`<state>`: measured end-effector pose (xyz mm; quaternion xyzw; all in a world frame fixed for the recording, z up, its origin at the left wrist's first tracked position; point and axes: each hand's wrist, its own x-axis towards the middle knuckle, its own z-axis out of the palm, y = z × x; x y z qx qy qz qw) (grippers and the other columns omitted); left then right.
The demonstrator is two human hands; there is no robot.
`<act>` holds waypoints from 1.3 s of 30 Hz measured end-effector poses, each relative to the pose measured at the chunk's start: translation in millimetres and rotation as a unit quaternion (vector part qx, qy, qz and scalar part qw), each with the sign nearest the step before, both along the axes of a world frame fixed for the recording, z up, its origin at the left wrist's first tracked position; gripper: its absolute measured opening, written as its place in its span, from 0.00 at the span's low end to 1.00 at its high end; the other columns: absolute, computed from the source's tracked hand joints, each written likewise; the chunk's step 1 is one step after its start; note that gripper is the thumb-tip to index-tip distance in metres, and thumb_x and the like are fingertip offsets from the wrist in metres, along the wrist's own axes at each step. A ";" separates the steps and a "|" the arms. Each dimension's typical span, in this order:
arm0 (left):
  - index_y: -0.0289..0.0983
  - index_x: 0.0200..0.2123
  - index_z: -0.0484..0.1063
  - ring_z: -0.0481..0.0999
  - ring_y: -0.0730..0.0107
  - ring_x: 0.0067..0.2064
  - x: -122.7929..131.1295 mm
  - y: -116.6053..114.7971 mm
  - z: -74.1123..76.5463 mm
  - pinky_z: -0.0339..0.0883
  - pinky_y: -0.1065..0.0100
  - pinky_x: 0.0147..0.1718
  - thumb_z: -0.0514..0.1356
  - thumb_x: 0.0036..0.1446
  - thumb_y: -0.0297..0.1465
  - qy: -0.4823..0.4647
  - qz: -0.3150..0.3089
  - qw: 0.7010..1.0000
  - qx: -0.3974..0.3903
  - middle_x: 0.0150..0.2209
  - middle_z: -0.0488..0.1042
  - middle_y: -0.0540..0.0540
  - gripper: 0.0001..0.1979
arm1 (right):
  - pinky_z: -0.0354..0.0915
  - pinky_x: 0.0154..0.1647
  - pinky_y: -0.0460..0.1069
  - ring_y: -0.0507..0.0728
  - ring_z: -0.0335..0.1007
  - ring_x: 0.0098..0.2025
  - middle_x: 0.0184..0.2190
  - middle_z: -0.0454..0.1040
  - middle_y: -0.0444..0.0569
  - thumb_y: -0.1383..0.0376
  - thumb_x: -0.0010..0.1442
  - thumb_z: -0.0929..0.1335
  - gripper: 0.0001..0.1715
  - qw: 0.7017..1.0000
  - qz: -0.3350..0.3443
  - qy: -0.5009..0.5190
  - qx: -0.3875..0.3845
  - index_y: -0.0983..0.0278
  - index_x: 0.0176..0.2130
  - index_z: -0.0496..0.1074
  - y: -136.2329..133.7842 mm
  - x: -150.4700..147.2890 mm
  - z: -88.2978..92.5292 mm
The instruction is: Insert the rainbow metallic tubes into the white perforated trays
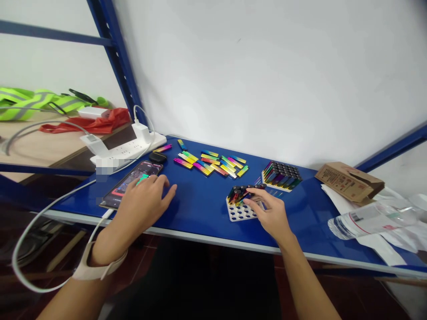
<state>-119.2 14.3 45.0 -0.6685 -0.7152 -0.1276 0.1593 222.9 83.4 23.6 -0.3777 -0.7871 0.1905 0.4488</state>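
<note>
Half-closed, the right hand (269,214) is held over a white perforated tray (240,212), its fingertips on coloured sticks (238,195) that seem to be kept upright by the tray's holes; whether one is pinched cannot be told. Spread open, the left hand (144,205) is laid over a phone (131,184), apparently so that its lit screen can be reached. Both are supported by a blue shelf (200,211). A plastic bag (373,222) and a cardboard box (349,181) are left at the right. Behind, a power strip (128,149) is placed, its white cable (50,212) passing the left wrist. Loose sticks (210,162) are scattered between the hands and the wall, and a packed block of sticks (282,175) is set beyond the tray.
</note>
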 end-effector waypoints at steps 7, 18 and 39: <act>0.39 0.36 0.68 0.76 0.53 0.34 -4.1 4.2 -0.4 0.59 0.59 0.35 0.47 0.72 0.48 -0.050 0.021 0.994 -0.092 0.30 0.75 0.44 0.22 | 0.71 0.40 0.51 0.56 0.78 0.36 0.34 0.80 0.46 0.59 0.65 0.73 0.14 0.999 -0.012 0.014 -0.031 0.59 0.50 0.76 0.3 1.5 -7.7; 0.34 0.52 0.75 0.77 0.53 0.37 -6.8 6.4 -15.3 0.63 0.60 0.38 0.46 0.73 0.36 0.073 -0.037 0.985 -0.153 0.40 0.77 0.35 0.20 | 0.71 0.39 0.48 0.54 0.79 0.36 0.34 0.80 0.44 0.61 0.65 0.73 0.14 0.999 -0.009 0.011 -0.033 0.59 0.50 0.75 -1.0 3.3 -8.6; 0.40 0.32 0.62 0.77 0.49 0.37 -8.9 10.0 -4.5 0.55 0.60 0.33 0.44 0.71 0.50 -0.067 0.063 0.986 -0.139 0.28 0.73 0.43 0.23 | 0.72 0.41 0.48 0.52 0.78 0.36 0.37 0.79 0.45 0.65 0.66 0.72 0.13 1.000 0.013 0.018 0.016 0.60 0.52 0.74 -0.8 -2.8 -2.4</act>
